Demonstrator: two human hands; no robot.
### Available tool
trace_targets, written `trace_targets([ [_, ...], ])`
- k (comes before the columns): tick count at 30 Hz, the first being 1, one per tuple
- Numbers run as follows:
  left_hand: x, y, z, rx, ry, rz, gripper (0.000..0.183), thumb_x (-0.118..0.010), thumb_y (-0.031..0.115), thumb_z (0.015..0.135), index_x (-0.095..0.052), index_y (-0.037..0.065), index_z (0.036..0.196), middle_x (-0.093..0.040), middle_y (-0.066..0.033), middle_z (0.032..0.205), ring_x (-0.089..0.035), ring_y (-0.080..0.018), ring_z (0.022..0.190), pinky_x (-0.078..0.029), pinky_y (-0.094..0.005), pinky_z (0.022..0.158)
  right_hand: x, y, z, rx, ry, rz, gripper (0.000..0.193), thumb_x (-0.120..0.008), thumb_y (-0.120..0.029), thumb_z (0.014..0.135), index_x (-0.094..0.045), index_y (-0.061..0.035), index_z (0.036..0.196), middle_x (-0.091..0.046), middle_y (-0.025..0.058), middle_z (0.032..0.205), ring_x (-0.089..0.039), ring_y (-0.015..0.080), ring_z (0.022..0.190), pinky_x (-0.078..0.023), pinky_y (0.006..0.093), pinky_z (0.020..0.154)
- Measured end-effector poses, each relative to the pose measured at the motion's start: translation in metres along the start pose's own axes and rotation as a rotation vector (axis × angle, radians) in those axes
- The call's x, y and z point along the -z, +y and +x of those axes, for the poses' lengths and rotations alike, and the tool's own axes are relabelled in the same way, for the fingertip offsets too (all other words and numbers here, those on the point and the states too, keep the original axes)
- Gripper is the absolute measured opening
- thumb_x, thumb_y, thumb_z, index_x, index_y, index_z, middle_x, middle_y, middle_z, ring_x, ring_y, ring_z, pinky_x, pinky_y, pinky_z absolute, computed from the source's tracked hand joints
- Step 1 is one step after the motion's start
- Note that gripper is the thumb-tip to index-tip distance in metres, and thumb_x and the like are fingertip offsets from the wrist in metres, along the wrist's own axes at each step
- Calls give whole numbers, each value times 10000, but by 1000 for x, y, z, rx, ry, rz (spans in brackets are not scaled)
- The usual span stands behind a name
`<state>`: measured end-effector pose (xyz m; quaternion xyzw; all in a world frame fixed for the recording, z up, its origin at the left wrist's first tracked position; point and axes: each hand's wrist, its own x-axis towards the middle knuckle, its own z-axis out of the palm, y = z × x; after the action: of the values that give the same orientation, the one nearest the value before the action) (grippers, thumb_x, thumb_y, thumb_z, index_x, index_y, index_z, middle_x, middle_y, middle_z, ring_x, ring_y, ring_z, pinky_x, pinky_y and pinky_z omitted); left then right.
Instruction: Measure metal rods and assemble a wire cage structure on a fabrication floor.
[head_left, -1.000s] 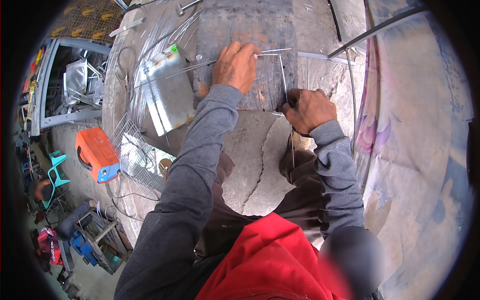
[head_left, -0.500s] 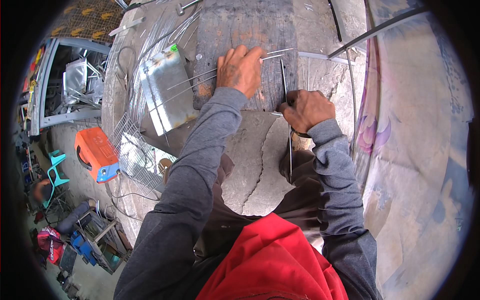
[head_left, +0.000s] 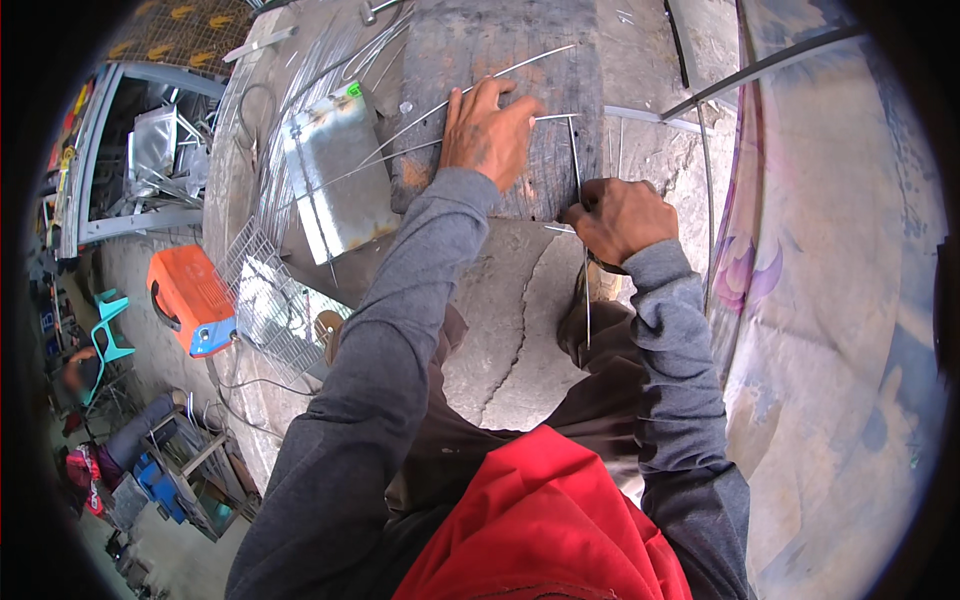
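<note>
My left hand (head_left: 490, 135) is bent over two thin metal rods on a dark, scorched wooden board (head_left: 500, 40). The far rod (head_left: 535, 60) slants up and away past my fingers; the near rod (head_left: 557, 118) passes under the hand. Both run left over a shiny sheet-metal piece (head_left: 345, 170), their left ends close together. At the board's near right corner, my right hand (head_left: 625, 220) is closed round another thin metal rod (head_left: 576, 155). That one stands roughly lengthwise, its top end at the near rod's right tip, its lower end over my trouser leg.
Loose metal rods (head_left: 290, 130) lie left of the board, with a hammer head (head_left: 367, 14) beyond. An orange-and-blue machine (head_left: 190, 295) stands by a wire mesh (head_left: 265, 320) at left. A dark metal bar (head_left: 760, 68) crosses at right, near a hanging printed sheet (head_left: 820, 330).
The two rods under my left hand have spread from nearly parallel into a wide angle, with my fingers shifting over them. My right hand's rod has moved slightly upward to the near rod's tip.
</note>
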<state>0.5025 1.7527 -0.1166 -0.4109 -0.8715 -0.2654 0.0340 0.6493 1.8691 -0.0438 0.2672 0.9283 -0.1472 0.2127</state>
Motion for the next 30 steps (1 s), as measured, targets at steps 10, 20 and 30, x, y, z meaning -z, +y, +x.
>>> trace_targets([
  [10, 3, -2, 4, 14, -16, -71, 147, -630, 197, 924, -711, 225, 1043, -566, -37, 1110, -553, -274, 1129, -261, -547, 1157, 0, 5, -2, 13, 43, 3, 355, -609, -401, 841, -730, -139, 1048, -717, 176, 913, -690, 367, 896, -544, 464, 839],
  [20, 2, 0, 3, 26, -16, 1, 140, -625, 213, 929, -720, 238, 1029, -580, -8, 1134, -559, -250, 1148, -208, -625, 1155, -1, 9, 2, 4, 1, 40, 371, -619, -418, 817, -734, -159, 1057, -718, 158, 974, -661, 361, 1003, -559, 462, 839],
  [30, -4, -4, 2, 13, -17, -25, 146, -609, 238, 943, -716, 253, 1042, -560, -49, 1240, -538, -272, 1206, -175, -615, 1176, 0, 0, -3, 15, 39, 4, 401, -607, -455, 835, -740, -140, 1044, -716, 177, 972, -679, 356, 965, -535, 453, 877],
])
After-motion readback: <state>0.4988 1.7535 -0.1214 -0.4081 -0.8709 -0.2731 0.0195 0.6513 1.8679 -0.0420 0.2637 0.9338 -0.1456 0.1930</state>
